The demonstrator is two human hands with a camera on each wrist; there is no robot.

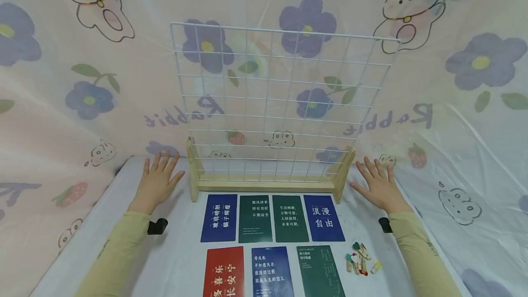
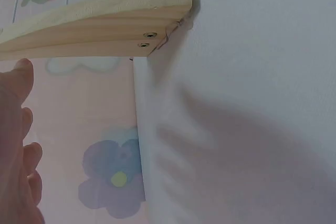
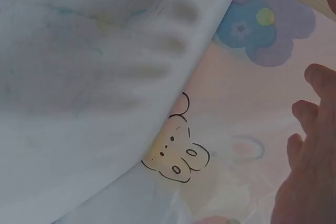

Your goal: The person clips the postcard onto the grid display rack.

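Here, the left hand (image 1: 158, 178) and right hand (image 1: 377, 184) are laid flat, each grip open and empty, on the white counter (image 1: 177, 260). Between them is stood a white wire grid in a pale wooden base (image 1: 268, 180).

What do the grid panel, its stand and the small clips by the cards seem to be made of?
Grid panel: thin metal wire by the look, with a smooth white coating. Stand: pale unpainted wood, grain and two screw heads showing in the left wrist view. Clips: probably small wooden pegs with coloured decorations; too small to be sure.
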